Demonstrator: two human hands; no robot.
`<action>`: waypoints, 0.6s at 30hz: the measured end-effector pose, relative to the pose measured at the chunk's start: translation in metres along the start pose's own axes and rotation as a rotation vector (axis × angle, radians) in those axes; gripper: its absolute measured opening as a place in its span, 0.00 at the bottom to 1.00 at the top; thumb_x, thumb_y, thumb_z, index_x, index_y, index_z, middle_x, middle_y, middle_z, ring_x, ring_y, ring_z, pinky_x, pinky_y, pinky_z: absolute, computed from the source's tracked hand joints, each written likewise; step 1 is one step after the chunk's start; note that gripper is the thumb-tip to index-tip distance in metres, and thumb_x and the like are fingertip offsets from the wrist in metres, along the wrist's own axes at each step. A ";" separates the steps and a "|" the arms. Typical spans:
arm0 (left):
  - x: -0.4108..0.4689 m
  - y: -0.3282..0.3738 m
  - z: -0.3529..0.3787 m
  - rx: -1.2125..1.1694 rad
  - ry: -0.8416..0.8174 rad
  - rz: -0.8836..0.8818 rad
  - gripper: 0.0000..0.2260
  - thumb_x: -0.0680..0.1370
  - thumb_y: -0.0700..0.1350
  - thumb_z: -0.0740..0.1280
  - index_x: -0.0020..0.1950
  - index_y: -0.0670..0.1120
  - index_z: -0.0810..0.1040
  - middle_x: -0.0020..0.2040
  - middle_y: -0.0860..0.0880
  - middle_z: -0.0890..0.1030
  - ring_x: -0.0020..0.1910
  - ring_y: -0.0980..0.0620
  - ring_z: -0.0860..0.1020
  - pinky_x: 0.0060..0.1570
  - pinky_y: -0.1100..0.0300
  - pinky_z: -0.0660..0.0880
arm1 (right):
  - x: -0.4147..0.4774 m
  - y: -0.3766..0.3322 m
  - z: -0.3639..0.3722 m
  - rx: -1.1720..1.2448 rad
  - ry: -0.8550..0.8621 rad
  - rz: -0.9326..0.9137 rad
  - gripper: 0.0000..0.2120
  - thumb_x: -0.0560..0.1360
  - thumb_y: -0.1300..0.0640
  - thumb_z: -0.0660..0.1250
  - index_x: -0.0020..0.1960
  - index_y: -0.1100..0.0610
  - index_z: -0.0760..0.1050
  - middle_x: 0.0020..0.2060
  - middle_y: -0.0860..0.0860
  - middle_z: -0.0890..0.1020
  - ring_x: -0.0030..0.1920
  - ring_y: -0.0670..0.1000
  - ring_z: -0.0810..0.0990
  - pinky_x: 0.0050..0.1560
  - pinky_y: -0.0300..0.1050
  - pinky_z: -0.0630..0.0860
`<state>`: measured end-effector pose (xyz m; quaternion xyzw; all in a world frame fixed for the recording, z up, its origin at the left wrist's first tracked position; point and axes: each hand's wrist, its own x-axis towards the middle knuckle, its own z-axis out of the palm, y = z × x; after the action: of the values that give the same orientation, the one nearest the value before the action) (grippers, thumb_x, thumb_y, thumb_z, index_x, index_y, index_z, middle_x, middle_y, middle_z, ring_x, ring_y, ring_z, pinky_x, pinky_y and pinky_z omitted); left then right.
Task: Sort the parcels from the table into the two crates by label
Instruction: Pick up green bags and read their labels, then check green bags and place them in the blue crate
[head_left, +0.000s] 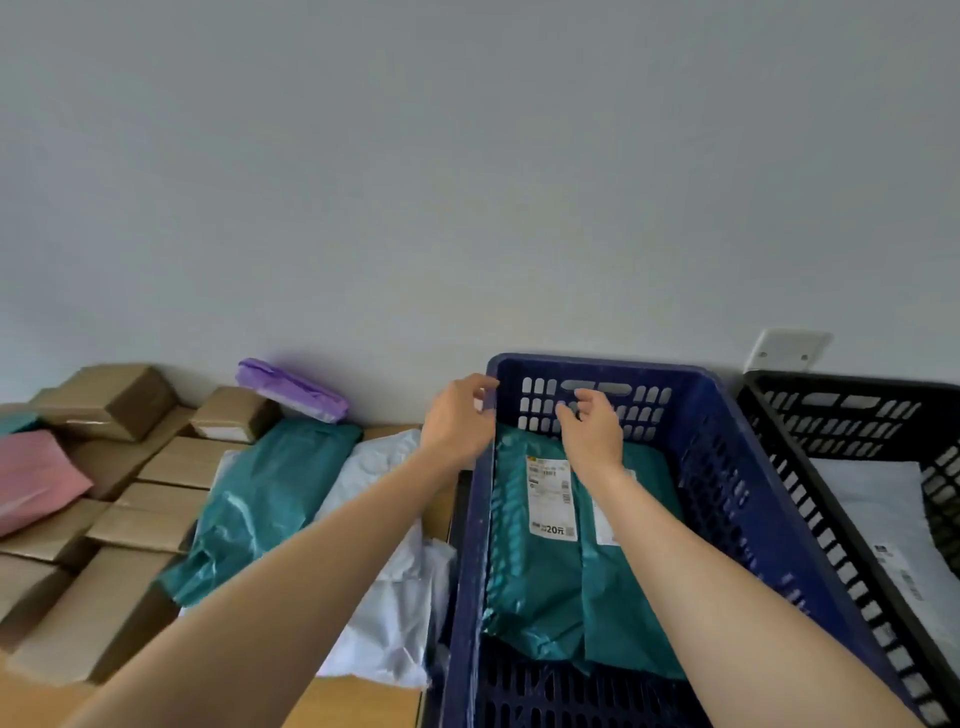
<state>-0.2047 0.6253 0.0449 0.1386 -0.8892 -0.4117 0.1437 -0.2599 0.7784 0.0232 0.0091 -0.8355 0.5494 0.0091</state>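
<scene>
Now | wooden table (358, 701) against grey wall (467, 182) | blue crate (727, 467), black crate (831, 447) | left hand (457, 423), right hand (592, 434) loose, empty

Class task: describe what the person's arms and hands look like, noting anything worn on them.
The left arm and right arm are bare, with no sleeves in view. The left hand and right hand wear no gloves. No watch, bracelet or ring shows.

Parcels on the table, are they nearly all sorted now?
Not nearly. Done: green bags lie in the blue crate, a white bag in the black crate. In hand: nothing; left hand and right hand hover empty at the blue crate. Left: many cardboard boxes and loose bags on the table.
</scene>
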 end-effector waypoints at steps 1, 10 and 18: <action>-0.002 -0.007 -0.014 -0.007 0.008 0.010 0.16 0.76 0.40 0.66 0.64 0.50 0.77 0.57 0.48 0.79 0.48 0.49 0.78 0.48 0.56 0.76 | -0.007 -0.010 0.010 0.008 0.004 -0.018 0.18 0.79 0.56 0.63 0.68 0.58 0.69 0.64 0.56 0.75 0.63 0.54 0.74 0.61 0.48 0.70; -0.025 -0.099 -0.148 0.025 0.037 0.033 0.20 0.73 0.35 0.65 0.64 0.49 0.77 0.56 0.47 0.80 0.48 0.49 0.79 0.51 0.61 0.72 | -0.082 -0.074 0.118 -0.002 0.012 -0.125 0.17 0.80 0.58 0.62 0.67 0.59 0.70 0.63 0.56 0.75 0.62 0.54 0.75 0.64 0.51 0.71; -0.049 -0.196 -0.255 0.060 0.045 -0.028 0.19 0.72 0.35 0.66 0.61 0.48 0.78 0.49 0.49 0.81 0.52 0.46 0.80 0.55 0.54 0.76 | -0.152 -0.082 0.208 -0.053 -0.035 -0.080 0.17 0.79 0.60 0.63 0.67 0.62 0.70 0.62 0.58 0.76 0.61 0.56 0.76 0.63 0.49 0.70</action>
<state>-0.0407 0.3449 0.0446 0.1645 -0.8956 -0.3837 0.1539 -0.1073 0.5561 0.0125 0.0520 -0.8486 0.5261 0.0166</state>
